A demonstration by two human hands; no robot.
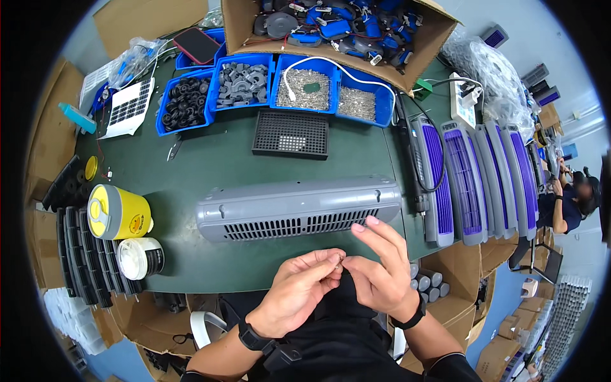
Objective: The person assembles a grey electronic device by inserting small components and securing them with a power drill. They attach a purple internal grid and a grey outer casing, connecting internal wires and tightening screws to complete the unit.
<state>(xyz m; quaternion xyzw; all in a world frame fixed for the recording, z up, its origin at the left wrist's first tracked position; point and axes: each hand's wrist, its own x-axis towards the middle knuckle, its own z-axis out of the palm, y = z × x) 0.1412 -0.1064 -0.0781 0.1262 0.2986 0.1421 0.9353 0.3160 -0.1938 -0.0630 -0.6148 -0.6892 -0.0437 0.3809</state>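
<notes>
My left hand is closed in a pinch, with its fingers curled and its thumb pressed at the fingertips. Touching it, my right hand pinches with thumb and forefinger while its other fingers stretch upward. Something tiny shows between the meeting fingertips, too small to name. Just beyond my hands, a long grey plastic housing lies across the green table, its slotted vent side toward me. The raised fingers of my right hand are close to its near right edge.
Blue bins hold black round parts, grey parts and small metal screws. A black perforated tray sits before them. Purple-grey units and a black power screwdriver are right; a yellow jug and white tub left.
</notes>
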